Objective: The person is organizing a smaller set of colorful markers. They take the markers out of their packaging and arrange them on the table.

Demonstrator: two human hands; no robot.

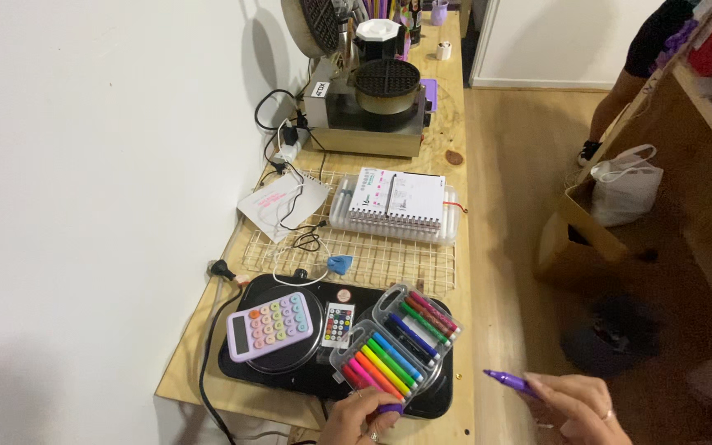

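My right hand [580, 408] holds an uncapped purple marker [507, 381], tip pointing left, off the counter's right edge. At the bottom edge my left hand [362, 420] pinches a small purple cap [390, 408] just below an open clear marker case [395, 344]. The case lies on a black double hotplate [434, 394] and holds several coloured markers in two rows. Left of the case lie a small white remote [338, 323] and a lilac calculator [270, 325] with pastel keys.
A wire rack [389, 262] carries a spiral notebook [397, 199] on a clear box, a white card and cables. A waffle iron [372, 103] stands farther back on the wooden counter [475, 272]. A person [632, 74], a cardboard box with a white bag [624, 185] and shelves are at right.
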